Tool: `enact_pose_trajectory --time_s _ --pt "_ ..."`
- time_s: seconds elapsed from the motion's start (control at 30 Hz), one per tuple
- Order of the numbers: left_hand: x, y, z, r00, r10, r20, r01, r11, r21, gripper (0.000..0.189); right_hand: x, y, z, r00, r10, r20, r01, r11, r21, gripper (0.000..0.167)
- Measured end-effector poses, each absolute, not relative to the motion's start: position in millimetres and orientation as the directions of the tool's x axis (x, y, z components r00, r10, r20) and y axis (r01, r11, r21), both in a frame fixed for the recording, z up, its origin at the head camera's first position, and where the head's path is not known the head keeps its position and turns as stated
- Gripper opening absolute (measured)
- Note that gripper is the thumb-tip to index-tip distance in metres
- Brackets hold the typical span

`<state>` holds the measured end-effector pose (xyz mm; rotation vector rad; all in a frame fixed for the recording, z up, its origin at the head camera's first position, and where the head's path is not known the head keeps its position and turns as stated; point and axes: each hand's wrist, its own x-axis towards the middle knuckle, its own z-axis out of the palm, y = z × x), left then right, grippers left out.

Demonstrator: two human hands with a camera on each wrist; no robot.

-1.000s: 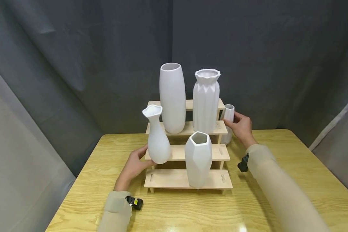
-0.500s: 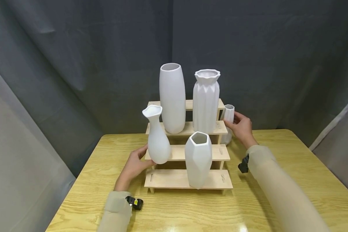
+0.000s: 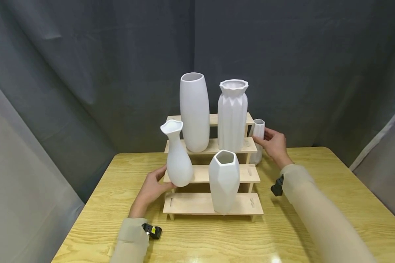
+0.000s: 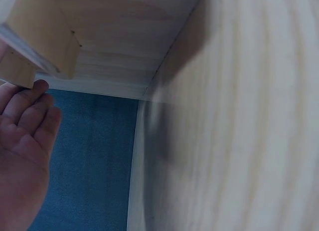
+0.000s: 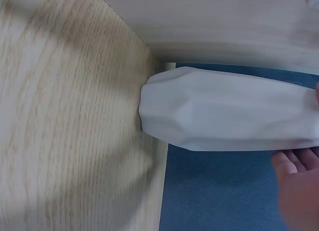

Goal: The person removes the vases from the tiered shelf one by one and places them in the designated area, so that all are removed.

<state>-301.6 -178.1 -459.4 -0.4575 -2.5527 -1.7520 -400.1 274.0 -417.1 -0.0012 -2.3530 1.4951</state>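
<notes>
A slim white fluted vase [image 3: 258,153] stands upright on the table at the right rear of a four-tier wooden display stand [image 3: 187,204]. My right hand [image 3: 274,145] grips this vase near its upper part, thumb in front and fingers behind. In the right wrist view the base of the vase [image 5: 214,111] is down on the wood, with my right hand [image 5: 301,183] at its top end. My left hand [image 3: 154,185] holds the left end of the stand's second tier from the front, close beside a white narrow-necked vase [image 3: 179,164]. In the left wrist view its fingers [image 4: 32,111] lie against the board's edge.
A tall smooth white vase [image 3: 195,113] and a pleated one with a ruffled rim [image 3: 233,117] stand on the upper tiers. A faceted white vase [image 3: 224,186] sits on the front tier. Dark curtains [image 3: 135,73] hang behind the table [image 3: 217,241].
</notes>
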Motion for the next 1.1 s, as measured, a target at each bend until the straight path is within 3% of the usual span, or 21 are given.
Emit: enact_pose_trajectory --time_s 0.17,0.67,1.1 --pt "-288 -173 -439 -0.957 0.24 0.161 0.238 0.339 0.91 0.08 -395 275 -413 -0.948 0.189 0.258 -0.16 0.416 -0.895 0.078" --pt "-286 -178 -437 -0.96 0.235 0.155 0.231 0.342 0.911 0.081 -377 273 -410 -0.948 0.185 0.259 -0.178 0.365 -0.914 0.086" --pt "-309 -187 -471 -0.96 0.214 0.182 0.247 0.333 0.91 0.083 -347 268 -404 -0.929 0.217 0.299 -0.211 0.352 -0.912 0.08"
